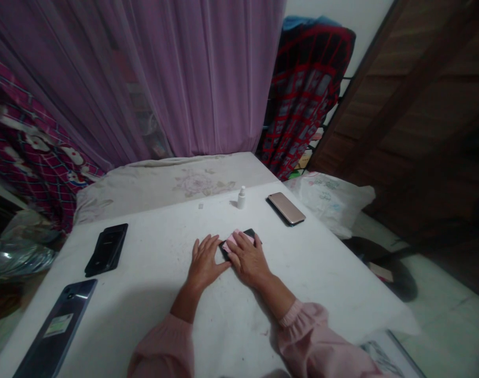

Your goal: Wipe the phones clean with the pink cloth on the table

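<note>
One black phone [248,232], half under pink cloth [234,239]

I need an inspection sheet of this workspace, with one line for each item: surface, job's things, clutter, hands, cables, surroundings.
surface: white table, with specks and marks on it.
job's things: black phone under a pink cloth.
clutter: small white bottle, gold phone, grey phone, stacked black phones.
hands: right hand on the cloth; left hand beside the black phone, on the table.
cables: nothing seen.
surroundings: purple curtain, patterned bedding, red-checked cloth, wooden panel.
</note>
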Demonstrator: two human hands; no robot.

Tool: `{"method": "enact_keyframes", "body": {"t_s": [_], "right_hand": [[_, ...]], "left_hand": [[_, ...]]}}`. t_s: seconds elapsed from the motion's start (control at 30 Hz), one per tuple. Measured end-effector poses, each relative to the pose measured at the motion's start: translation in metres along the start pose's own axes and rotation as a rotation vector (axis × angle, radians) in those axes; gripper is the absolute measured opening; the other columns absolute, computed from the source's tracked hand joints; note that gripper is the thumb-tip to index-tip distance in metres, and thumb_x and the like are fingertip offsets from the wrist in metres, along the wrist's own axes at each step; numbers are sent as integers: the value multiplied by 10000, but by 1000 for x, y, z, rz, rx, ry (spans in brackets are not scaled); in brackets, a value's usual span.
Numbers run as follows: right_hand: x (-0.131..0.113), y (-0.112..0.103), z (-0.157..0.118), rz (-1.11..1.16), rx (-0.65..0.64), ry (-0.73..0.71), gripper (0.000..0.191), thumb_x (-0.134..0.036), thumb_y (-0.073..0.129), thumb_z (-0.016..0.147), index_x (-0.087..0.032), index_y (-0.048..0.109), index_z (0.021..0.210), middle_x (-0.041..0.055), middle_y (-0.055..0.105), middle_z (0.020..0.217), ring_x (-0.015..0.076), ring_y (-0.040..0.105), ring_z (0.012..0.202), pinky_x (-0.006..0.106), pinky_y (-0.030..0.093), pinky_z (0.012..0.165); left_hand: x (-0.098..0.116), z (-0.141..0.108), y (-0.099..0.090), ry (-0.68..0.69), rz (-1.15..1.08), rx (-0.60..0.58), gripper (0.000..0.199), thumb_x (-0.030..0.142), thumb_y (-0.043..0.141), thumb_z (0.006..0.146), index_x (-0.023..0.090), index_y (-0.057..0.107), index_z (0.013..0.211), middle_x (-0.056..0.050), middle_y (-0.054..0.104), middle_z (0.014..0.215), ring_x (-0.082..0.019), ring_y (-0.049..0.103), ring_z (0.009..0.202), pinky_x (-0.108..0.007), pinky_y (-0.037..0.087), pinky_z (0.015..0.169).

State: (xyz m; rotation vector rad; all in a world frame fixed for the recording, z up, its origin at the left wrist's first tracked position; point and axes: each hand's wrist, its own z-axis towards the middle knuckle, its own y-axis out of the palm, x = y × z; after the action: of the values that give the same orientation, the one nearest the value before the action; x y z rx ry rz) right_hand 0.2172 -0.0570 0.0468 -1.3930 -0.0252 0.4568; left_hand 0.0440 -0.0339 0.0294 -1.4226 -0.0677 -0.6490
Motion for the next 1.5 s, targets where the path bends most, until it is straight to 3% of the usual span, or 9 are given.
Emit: {"method": "enact_keyframes", "body": {"t_s": [0.1, 0.2, 0.37, 0.47, 0.73, 0.9, 1.2, 1.5], "right_hand": [[11, -7, -2, 37, 59, -33, 371, -327, 372, 1002, -258, 593, 1291, 87, 483, 1460, 262, 382, 1381, 566, 158, 1144], [22, -11, 1, 69, 66, -172, 351, -324, 392, 995, -238, 645, 1223, 86, 523, 1424, 247, 394, 1372, 498, 224, 1146], [29, -7, 9, 48, 9, -394, 393, -347, 421, 983, -203, 593, 1306, 105, 519, 1423, 246, 421, 1349, 439, 273, 1152], [25, -2, 9, 20, 4, -350, 413, -356, 425, 982, -203, 567, 1338, 108, 502, 1438, 259, 408, 1359, 455, 265, 1158], [-4, 6, -4, -33, 20, -34, 456, -372, 432, 980, -217, 498, 1403, 128, 419, 1497, 302, 364, 1391, 491, 295, 1125], [1, 0, -2, -43, 40, -59, 434, -328, 395, 992, -220, 500, 1399, 99, 444, 1486, 280, 361, 1393, 495, 250, 1142], [-2, 6, 1, -60, 3, -46, 447, -397, 439, 975, -247, 515, 1389, 132, 429, 1490, 338, 346, 1391, 538, 263, 1116], [-1, 8, -18, -69, 26, -75, 455, -406, 402, 989, -247, 480, 1409, 121, 412, 1504, 299, 342, 1399, 568, 178, 1138]], "left_hand": [[-1, 0, 0, 8, 4, -3, 537, 408, 730, 776, 253, 542, 1255, -83, 532, 1420, -294, 395, 1379, -556, 177, 1171], [-1, 0, 0, 4, 11, -20, 562, 412, 738, 770, 235, 540, 1265, -88, 524, 1427, -297, 391, 1381, -554, 170, 1175], [0, 0, -2, 4, 9, -30, 558, 379, 730, 775, 238, 532, 1277, -89, 521, 1432, -293, 390, 1383, -556, 164, 1175], [1, 0, -3, 0, 3, -33, 560, 363, 729, 771, 227, 530, 1277, -92, 524, 1429, -289, 389, 1384, -555, 163, 1176], [2, 0, -3, -12, -8, -30, 504, 310, 686, 789, 234, 536, 1264, -84, 527, 1428, -276, 391, 1384, -547, 153, 1181], [0, -1, -1, 0, -24, 1, 513, 358, 706, 784, 255, 537, 1257, -79, 537, 1417, -281, 398, 1378, -550, 153, 1177], [-3, -1, -1, 18, -19, -48, 533, 340, 689, 788, 232, 522, 1283, -95, 510, 1441, -282, 371, 1395, -554, 134, 1180], [-3, -2, 2, 24, -28, -18, 529, 322, 686, 790, 241, 525, 1287, -94, 510, 1442, -277, 369, 1397, -543, 125, 1186]]}}
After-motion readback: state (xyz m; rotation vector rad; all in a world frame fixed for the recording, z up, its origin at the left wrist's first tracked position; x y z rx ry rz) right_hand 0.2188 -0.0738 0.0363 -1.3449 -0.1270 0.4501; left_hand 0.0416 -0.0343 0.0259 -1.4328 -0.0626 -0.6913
